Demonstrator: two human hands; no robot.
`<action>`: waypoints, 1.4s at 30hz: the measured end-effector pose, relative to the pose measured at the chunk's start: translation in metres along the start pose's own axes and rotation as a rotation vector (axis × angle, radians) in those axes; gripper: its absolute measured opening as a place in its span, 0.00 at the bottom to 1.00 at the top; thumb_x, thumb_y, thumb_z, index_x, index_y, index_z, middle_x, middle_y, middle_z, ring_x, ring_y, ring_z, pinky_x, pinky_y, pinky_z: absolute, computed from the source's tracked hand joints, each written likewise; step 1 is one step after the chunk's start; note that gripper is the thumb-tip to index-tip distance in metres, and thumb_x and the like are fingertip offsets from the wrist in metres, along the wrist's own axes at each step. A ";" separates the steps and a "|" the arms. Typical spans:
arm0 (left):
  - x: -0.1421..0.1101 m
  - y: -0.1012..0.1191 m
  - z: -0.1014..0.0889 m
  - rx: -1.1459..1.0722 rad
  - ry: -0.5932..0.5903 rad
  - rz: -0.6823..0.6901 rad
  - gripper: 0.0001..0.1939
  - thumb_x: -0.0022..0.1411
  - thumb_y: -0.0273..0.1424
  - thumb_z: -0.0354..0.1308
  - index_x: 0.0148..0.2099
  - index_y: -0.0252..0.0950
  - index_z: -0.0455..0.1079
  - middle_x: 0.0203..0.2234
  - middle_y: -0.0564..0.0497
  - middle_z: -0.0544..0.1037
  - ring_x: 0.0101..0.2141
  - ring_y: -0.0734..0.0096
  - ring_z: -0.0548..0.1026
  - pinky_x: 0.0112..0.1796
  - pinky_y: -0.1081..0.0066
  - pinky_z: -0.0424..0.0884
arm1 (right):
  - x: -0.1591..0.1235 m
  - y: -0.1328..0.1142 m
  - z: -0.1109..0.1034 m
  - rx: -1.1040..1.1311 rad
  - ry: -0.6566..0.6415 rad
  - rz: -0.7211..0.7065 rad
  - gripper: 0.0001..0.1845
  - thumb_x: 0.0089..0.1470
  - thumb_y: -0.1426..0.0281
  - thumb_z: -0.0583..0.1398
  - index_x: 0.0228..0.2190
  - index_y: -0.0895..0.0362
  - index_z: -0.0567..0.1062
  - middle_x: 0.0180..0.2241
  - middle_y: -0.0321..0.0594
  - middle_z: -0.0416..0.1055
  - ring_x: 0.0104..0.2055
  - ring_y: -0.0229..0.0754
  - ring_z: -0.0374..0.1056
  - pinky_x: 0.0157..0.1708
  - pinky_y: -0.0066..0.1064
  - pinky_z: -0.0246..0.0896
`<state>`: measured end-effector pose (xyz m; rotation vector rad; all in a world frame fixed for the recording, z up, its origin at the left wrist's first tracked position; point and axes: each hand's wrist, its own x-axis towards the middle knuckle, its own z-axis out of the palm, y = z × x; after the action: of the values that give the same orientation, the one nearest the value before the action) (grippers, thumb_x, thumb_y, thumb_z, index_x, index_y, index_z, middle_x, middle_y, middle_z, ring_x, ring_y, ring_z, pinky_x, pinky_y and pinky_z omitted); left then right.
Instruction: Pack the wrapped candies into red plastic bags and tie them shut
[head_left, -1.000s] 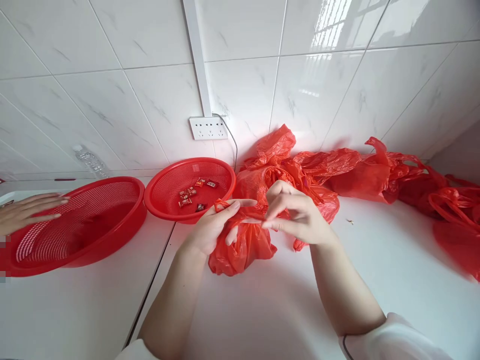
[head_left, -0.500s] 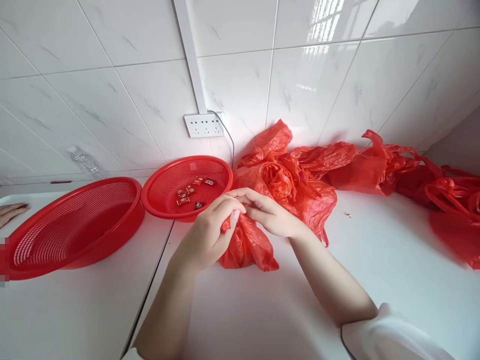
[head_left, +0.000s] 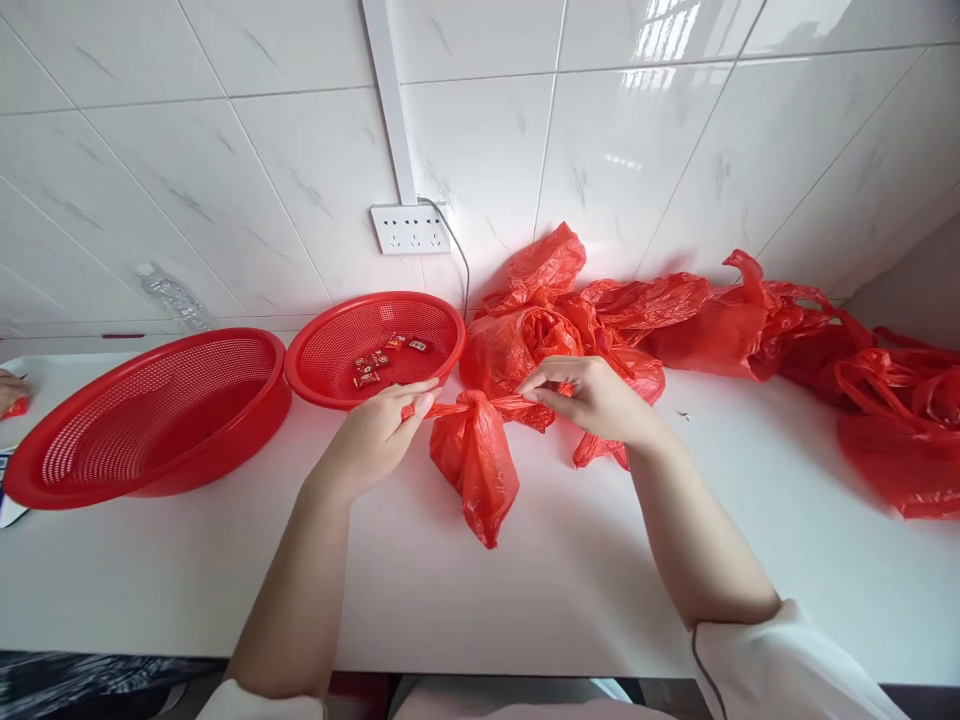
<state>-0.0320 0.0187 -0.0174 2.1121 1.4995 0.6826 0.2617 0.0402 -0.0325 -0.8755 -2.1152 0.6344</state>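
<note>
Left hand (head_left: 375, 435) and right hand (head_left: 600, 400), grips clamped on the bag (head_left: 476, 455), had room to the front edge of the desk (head_left: 465, 610).

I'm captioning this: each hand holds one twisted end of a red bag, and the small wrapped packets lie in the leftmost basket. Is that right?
Not quite: the head view shows the small wrapped packets in the other basket, below the wall socket. The rest stands: left hand and right hand each hold one twisted end of the red bag.
</note>
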 end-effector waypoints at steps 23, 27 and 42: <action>0.011 -0.084 0.080 -0.048 -0.313 0.221 0.51 0.49 0.34 0.71 0.71 0.47 0.52 0.69 0.47 0.55 0.68 0.54 0.52 0.64 0.56 0.56 | -0.042 0.026 0.078 -0.434 -0.185 0.087 0.44 0.47 0.42 0.63 0.56 0.59 0.69 0.53 0.55 0.70 0.57 0.60 0.65 0.62 0.65 0.40; 0.006 -0.088 0.103 -0.045 -0.148 0.275 0.27 0.52 0.24 0.63 0.56 0.39 0.71 0.52 0.45 0.72 0.54 0.58 0.70 0.56 0.61 0.68 | -0.039 0.026 0.108 -0.318 -0.228 0.137 0.40 0.47 0.46 0.65 0.53 0.59 0.69 0.47 0.52 0.72 0.49 0.55 0.68 0.52 0.51 0.61; 0.003 -0.084 0.107 -0.063 -0.057 0.437 0.08 0.64 0.29 0.57 0.31 0.38 0.75 0.38 0.46 0.76 0.44 0.63 0.71 0.46 0.63 0.72 | -0.038 0.045 0.106 -0.100 -0.135 0.076 0.10 0.52 0.77 0.59 0.37 0.55 0.73 0.34 0.38 0.63 0.36 0.40 0.63 0.38 0.30 0.61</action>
<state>-0.0242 0.0379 -0.1516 2.4095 0.9758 0.7983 0.2139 0.0248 -0.1429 -0.9971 -2.2597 0.6477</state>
